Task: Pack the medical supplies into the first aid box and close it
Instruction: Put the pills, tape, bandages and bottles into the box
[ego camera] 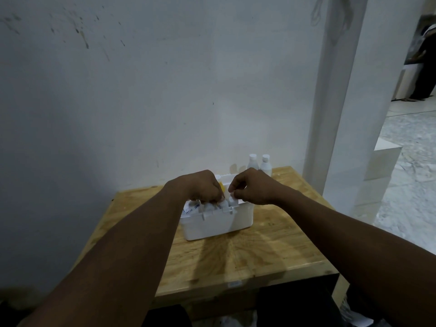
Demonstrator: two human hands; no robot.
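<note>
With the white plastic first aid box [212, 223] open at the middle of the wooden table [271, 251], the left hand [204, 186] curls down among its light, rigid contents while the right hand [252, 186] pinches a small white packet [232, 199], probably light and easily crushed, best held by its edges.

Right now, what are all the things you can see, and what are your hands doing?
first aid box: one, white, open, middle of the table
supplies in the box: several, mostly white, one with blue print, exact count unclear
yellow item: one, in the box, half hidden behind the left hand
bottles: two, white-capped, behind the box by the wall
table: one, light wood
wall: pale, marked
left hand: over the box, fingers curled down among the supplies
right hand: over the box, pinching a small white item
</note>
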